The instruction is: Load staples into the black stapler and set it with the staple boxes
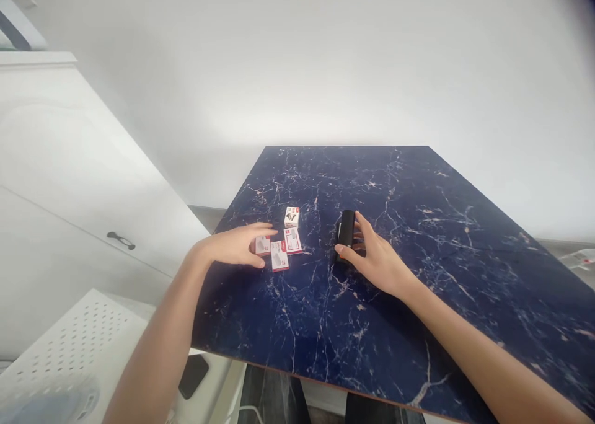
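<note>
The tabletop [446, 194] holds four white boxes [279, 256] and one black object [346, 230]. There is one left hand [232, 245] and one right hand [379, 263].

Head camera, facing forward and down

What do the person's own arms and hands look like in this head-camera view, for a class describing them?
The left hand and right hand are bare and ungloved, with slim fingers. The left forearm and right forearm are bare too: no sleeve, cable, watch or bracelet shows, and no ring or marking can be made out.
</note>
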Demonstrator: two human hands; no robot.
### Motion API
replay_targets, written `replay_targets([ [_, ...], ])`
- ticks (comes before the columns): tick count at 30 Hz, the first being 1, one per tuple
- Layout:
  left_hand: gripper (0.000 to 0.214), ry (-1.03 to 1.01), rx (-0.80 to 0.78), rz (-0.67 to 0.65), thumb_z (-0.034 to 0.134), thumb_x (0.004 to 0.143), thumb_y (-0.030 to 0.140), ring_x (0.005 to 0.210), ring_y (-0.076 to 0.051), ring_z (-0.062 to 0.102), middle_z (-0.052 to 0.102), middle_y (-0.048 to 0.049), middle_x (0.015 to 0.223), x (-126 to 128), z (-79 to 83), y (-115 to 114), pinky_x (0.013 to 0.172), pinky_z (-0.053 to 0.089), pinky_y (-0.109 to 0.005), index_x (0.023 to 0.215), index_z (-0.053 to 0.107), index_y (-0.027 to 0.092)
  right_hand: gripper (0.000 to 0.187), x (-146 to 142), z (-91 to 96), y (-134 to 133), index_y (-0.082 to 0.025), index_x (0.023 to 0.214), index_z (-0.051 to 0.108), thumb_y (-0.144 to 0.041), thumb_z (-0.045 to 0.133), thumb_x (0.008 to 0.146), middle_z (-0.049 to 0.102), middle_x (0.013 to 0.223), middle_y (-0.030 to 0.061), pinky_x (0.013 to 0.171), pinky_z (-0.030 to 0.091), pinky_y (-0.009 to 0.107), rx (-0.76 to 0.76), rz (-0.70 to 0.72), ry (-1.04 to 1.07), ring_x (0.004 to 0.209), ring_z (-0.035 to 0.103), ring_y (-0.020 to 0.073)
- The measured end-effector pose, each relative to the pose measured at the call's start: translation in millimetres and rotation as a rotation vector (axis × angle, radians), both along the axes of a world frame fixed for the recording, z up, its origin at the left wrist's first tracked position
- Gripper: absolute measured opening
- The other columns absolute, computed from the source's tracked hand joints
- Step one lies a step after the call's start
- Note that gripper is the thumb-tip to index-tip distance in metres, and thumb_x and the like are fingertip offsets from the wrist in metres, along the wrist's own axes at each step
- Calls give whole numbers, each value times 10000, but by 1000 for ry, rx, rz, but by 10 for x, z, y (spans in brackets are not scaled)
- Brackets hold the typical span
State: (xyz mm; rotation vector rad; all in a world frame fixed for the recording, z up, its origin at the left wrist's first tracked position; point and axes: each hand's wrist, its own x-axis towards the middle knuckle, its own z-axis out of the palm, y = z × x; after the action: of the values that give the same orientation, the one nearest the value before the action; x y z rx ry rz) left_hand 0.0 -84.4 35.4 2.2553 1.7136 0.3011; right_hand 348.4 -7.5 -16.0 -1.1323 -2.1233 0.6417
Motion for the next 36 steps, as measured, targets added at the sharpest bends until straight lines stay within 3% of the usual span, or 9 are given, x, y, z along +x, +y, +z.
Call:
replay_targets([
  [3, 632, -33, 114, 63, 713, 819, 380, 1104, -268, 675, 575, -93, 1472, 26, 32, -140, 865, 532, -354, 1432, 593, 288, 966, 8, -16, 11, -274, 1672, 72, -637, 587, 939, 486, 1548, 162, 1000, 569, 535, 22, -3, -13, 1080, 718, 311],
  [6, 699, -103, 228, 180, 707, 853, 466, 1000, -256, 688, 662, -82, 1330, 183, 29, -255, 821, 541, -363, 1502, 501, 309, 956, 8, -24, 19, -278, 1672, 72, -630, 583, 944, 489, 1549, 158, 994, 571, 534, 38, 0, -17, 1095, 714, 318],
  [8, 708, -78, 211, 142, 733, 836, 498, 1038, -277, 672, 682, -72, 1288, 331, -30, -286, 839, 540, -378, 1486, 511, 327, 961, 9, -20, 17, -277, 1673, 63, -632, 581, 945, 487, 1552, 157, 992, 572, 529, 42, 3, -28, 1107, 711, 322],
  [10, 590, 0, 190, 43, 749, 824, 497, 1148, -317, 620, 689, -71, 1264, 451, -117, -283, 917, 521, -419, 1369, 617, 314, 969, 12, -9, 10, -273, 1674, 50, -639, 575, 946, 483, 1556, 156, 992, 573, 520, 36, -2, -40, 1112, 710, 321],
  [13, 506, 46, 208, 30, 733, 836, 496, 1212, -346, 562, 687, -88, 1227, 505, -193, -260, 952, 507, -458, 1294, 664, 292, 977, 17, 4, -2, -261, 1675, 39, -657, 559, 949, 468, 1569, 158, 1009, 564, 521, 31, -5, -49, 1139, 698, 323],
  [20, 752, 12, 307, 131, 728, 830, 546, 1183, -340, 611, 618, -119, 1354, 580, 53, -42, 905, 534, -438, 1505, 489, 317, 976, 23, -11, 11, -251, 1676, 59, -657, 566, 947, 451, 1580, 179, 1049, 531, 548, 48, 14, -41, 1152, 695, 331],
  [24, 838, 133, 176, 42, 789, 769, 515, 1292, -395, 571, 559, -147, 1482, 698, 47, 211, 984, 507, -479, 1520, 493, 287, 971, 31, -18, 22, -245, 1675, 71, -650, 569, 948, 467, 1568, 175, 1061, 523, 540, 57, 9, -28, 1153, 696, 326],
  [30, 846, 38, 203, -39, 796, 769, 506, 1318, -373, 574, 548, -127, 1513, 813, -72, 322, 1022, 495, -482, 1528, 477, 310, 965, 29, -10, 14, -236, 1672, 92, -612, 600, 943, 503, 1540, 170, 1057, 529, 531, 44, 38, 4, 1168, 691, 322],
  [36, 1043, -102, 179, -270, 766, 799, 358, 1214, -325, 639, 592, -138, 1446, 1351, -80, 409, 917, 537, -419, 1654, 170, 311, 884, 67, 98, -26, -207, 1654, 155, -453, 622, 946, 547, 1501, 160, 1058, 537, 498, 26, 94, 41, 1192, 681, 304],
])
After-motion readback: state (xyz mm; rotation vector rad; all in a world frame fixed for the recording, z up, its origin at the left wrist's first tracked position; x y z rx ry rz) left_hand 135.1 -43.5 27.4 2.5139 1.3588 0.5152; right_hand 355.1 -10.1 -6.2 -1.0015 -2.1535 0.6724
